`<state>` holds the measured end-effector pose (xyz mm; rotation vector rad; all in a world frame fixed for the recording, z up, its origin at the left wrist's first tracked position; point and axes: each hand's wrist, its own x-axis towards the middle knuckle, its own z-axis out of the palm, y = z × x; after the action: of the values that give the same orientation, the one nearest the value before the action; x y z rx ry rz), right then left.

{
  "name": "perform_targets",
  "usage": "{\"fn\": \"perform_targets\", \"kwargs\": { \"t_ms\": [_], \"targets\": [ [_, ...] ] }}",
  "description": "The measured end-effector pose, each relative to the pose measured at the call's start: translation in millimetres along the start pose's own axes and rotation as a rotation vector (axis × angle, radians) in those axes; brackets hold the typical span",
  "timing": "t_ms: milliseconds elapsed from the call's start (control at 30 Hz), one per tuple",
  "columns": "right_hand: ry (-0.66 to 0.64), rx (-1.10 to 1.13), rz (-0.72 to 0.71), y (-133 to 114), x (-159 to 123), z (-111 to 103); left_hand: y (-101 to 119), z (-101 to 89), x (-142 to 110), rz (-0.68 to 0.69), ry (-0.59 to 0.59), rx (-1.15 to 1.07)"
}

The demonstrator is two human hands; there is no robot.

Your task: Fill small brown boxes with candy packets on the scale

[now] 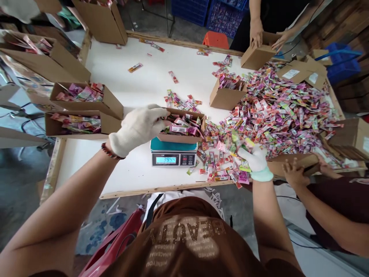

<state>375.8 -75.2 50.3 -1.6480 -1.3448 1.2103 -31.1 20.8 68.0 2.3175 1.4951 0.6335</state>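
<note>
My left hand (138, 127), in a white knit glove, grips the left wall of a small cardboard box (184, 137) full of colourful candy packets. That box sits on a teal digital scale (173, 156) whose display reads 394.4. My right hand (253, 159), also gloved, is closed on a few candy packets (245, 166) at the near edge of the big heap of packets (282, 111) spread over the white table (138, 84).
Two filled boxes (80, 96) lie on their sides at the table's left. Another open box (226, 96) stands beside the heap. A person across the table holds a box (258, 55). A co-worker's hands (294, 173) hold cardboard at my right.
</note>
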Motion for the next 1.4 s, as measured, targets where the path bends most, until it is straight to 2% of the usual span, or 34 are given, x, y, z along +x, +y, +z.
{"fn": "perform_targets", "kwargs": {
  "t_ms": [67,167,233,267,333,433,533,600,667,733,800,867,967,1033,1133,1200,1267,1333,1400],
  "targets": [
    [0.018,-0.309,0.059,34.6,5.1,-7.5,-10.8,-5.5,-21.7,-0.027,0.052,-0.07],
    [0.011,-0.68,0.224,81.4,16.4,-6.6,-23.6,-13.9,-47.9,-0.097,0.116,-0.101],
    [0.015,-0.788,0.258,95.1,23.9,0.2,-27.5,-20.3,-57.1,-0.156,0.125,-0.063],
    [0.023,-0.795,0.214,94.8,27.4,4.7,-28.0,-23.4,-58.8,-0.175,0.125,-0.042],
    [0.052,-0.736,0.03,80.9,33.5,15.7,-26.5,-28.2,-56.8,-0.18,0.135,-0.028],
    [0.106,-0.623,-0.266,40.1,39.6,38.1,-19.2,-27.7,-43.1,-0.126,0.169,-0.076],
    [0.129,-0.63,-0.452,2.0,43.8,68.5,-7.0,-16.3,-21.3,-0.044,0.163,-0.123],
    [0.117,-0.689,-0.523,-11.4,48.2,89.8,2.5,-4.2,-5.3,-0.005,0.124,-0.133],
    [0.085,-0.762,-0.538,-15.4,54.7,107.4,10.7,9.4,9.5,0.007,0.045,-0.12],
    [0.043,-0.861,-0.483,-16.2,61.5,117.5,15.7,22.9,20.5,-0.009,-0.062,-0.077],
    [-0.013,-0.956,-0.396,-21.6,66.0,118.4,16.9,34.9,25.9,-0.028,-0.161,-0.03],
    [-0.047,-0.965,-0.367,-36.0,67.4,111.5,15.5,44.6,25.4,-0.029,-0.222,-0.001],
    [0.003,-0.752,-0.463,-67.9,69.2,98.9,13.4,57.1,17.9,0.019,-0.296,0.045],
    [0.017,-0.552,-0.518,-83.7,77.2,98.5,13.4,66.3,12.6,0.061,-0.394,0.163],
    [-0.162,-0.381,-0.505,-86.6,105.7,110.5,13.0,80.4,8.8,0.064,-0.513,0.368],
    [-0.321,-0.363,-0.466,-79.7,129.3,118.5,10.9,86.4,8.8,0.048,-0.523,0.405],
    [-0.389,-0.349,-0.452,-74.3,148.1,119.9,7.8,88.2,10.0,0.064,-0.519,0.391],
    [-0.333,-0.292,-0.471,-74.3,160.3,113.0,5.1,86.8,11.8,0.093,-0.523,0.359],
    [-0.209,-0.179,-0.49,-78.0,168.6,100.1,4.4,84.1,14.0,0.11,-0.539,0.322]
  ]
}}
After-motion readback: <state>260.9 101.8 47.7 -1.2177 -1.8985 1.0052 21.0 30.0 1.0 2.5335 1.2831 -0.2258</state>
